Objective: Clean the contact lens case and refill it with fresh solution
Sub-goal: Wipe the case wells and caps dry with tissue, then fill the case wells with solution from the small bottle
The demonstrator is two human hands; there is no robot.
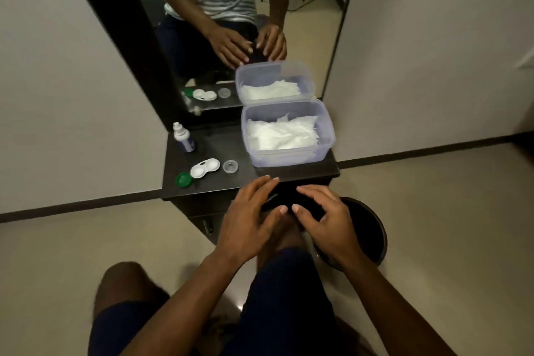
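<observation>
A white contact lens case (204, 168) lies uncapped on the dark shelf (222, 141), at its front left. Its green cap (184, 180) rests to the left of it and a clear cap (230, 166) to the right. A small solution bottle (183, 137) with a white tip stands upright behind them. My left hand (250, 218) and my right hand (326, 218) hover side by side just in front of the shelf's front edge, fingers spread, holding nothing. Neither hand touches the case.
A clear plastic box (326, 150) with white tissues (283, 133) inside stands at the shelf's right. A mirror (318, 23) rises behind the shelf and repeats the scene. A dark round bin (372, 228) sits on the floor under my right hand. My knees are below.
</observation>
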